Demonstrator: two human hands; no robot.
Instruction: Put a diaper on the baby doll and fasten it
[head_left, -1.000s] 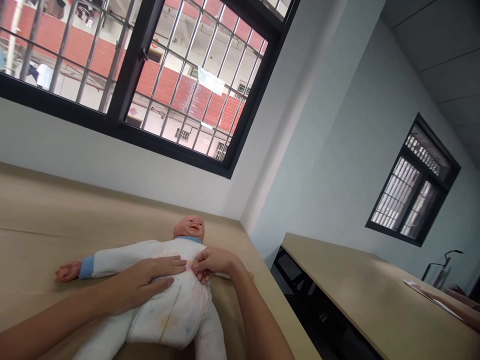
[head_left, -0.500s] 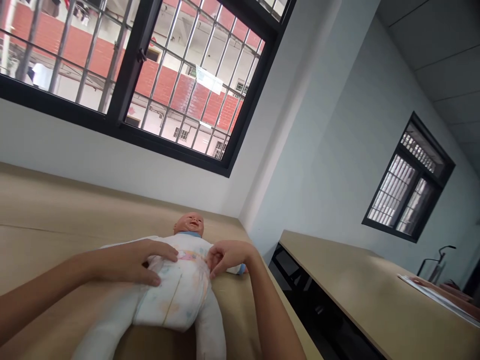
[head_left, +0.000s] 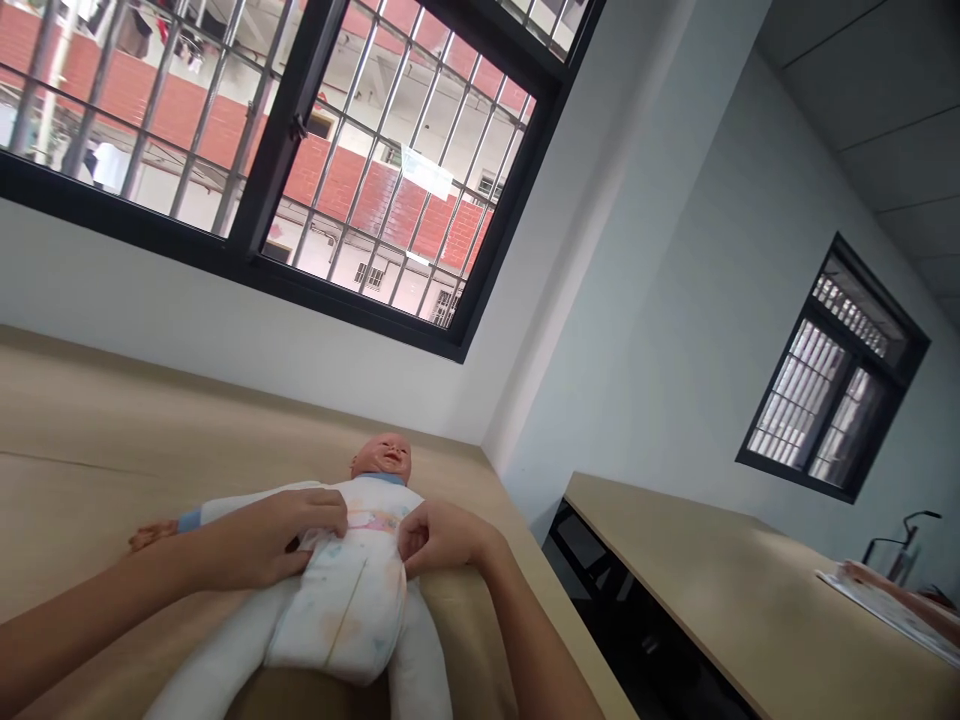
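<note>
A baby doll (head_left: pixel 384 458) in a white suit with blue cuffs lies on its back on a tan table, its legs towards me. Round its hips is a white diaper (head_left: pixel 341 605) with a yellow line down the front and a pink patterned band at the waist. My left hand (head_left: pixel 304 535) pinches the diaper's edge at the left side of the waist. At the right side, my right hand (head_left: pixel 431 538) has its fingers curled closed on the diaper's other edge. Both fingertips are partly hidden.
The tan table (head_left: pixel 90 420) runs up to a white wall below a barred window (head_left: pixel 397 170). To the right, past a gap, stands a second table (head_left: pixel 705 560) with papers (head_left: pixel 892 610) at its far right.
My left hand's fingers, spread over the diaper before, have drawn in to its edge. My right hand has shifted slightly left. The doll's left-side arm and hand now show more.
</note>
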